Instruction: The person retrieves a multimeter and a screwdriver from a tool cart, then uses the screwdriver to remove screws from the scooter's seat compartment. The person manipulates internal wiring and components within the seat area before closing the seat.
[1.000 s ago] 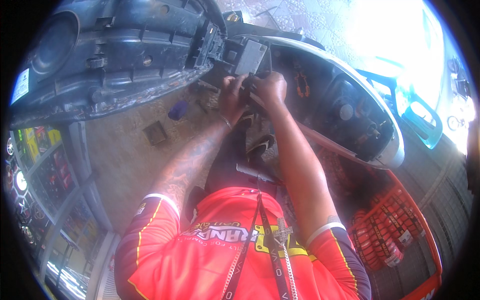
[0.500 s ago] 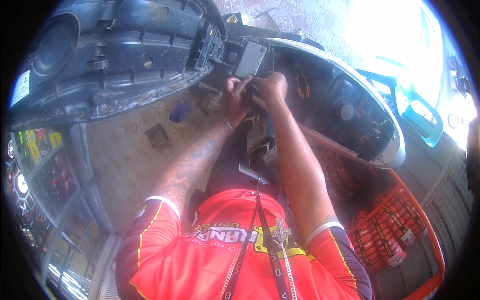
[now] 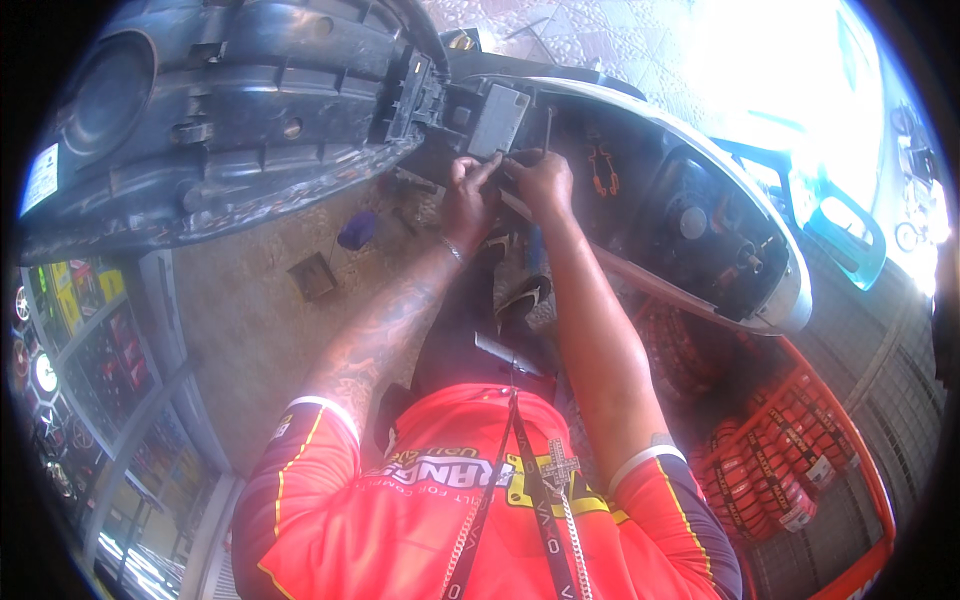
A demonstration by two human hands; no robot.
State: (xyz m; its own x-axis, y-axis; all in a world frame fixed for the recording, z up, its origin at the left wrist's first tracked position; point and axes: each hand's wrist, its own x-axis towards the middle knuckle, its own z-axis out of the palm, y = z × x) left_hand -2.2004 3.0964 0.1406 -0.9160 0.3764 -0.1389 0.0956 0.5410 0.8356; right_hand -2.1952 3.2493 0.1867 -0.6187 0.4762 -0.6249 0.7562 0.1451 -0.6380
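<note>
A grey box-shaped battery sits at the front end of a scooter's open under-seat well. At its near edge my left hand has its fingers bent, with the index finger and thumb close together at the battery's corner. Whatever lies between them is too small to make out. Right beside it, my right hand is closed, its fingertips turned toward the same corner. A thin rod-like tool sticks up from the right hand's fingers; its other end is hidden by the hand.
The raised seat fills the upper left. Orange clips lie in the storage well to the right. A red rack of wrapped tyres stands at lower right, glass shelving at left. A purple cloth is on the floor.
My right hand has shifted slightly, its fingers opening out a little from a tighter curl, and the rod has tilted a bit. My left hand stays at the battery's corner.
</note>
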